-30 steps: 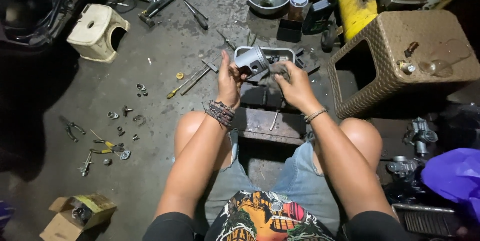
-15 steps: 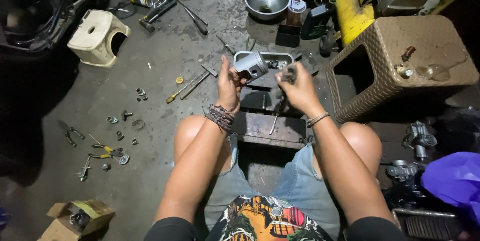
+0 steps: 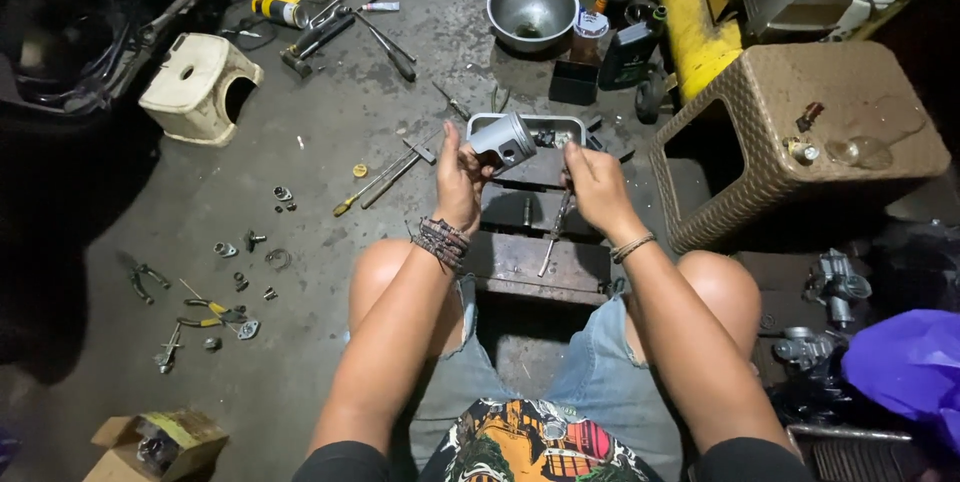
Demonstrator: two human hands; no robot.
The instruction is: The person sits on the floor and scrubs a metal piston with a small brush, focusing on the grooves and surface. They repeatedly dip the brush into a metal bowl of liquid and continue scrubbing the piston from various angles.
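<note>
Piston [image 3: 503, 139] between left fingers [image 3: 470, 157]

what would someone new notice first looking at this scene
Likely the shiny metal piston held up in the left hand at the centre, with the right hand close beside it. Next, the steel bowl at the top and the woven brown stool on the right, with tools scattered over the concrete floor.

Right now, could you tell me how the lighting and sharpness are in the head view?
Head view: even light on the grey concrete floor; the silver metal piston in the left hand is sharp, with a mild sheen; the right hand is clear; the left edge and right corners fall into deep shadow; wide-angle bending at the borders.
</note>
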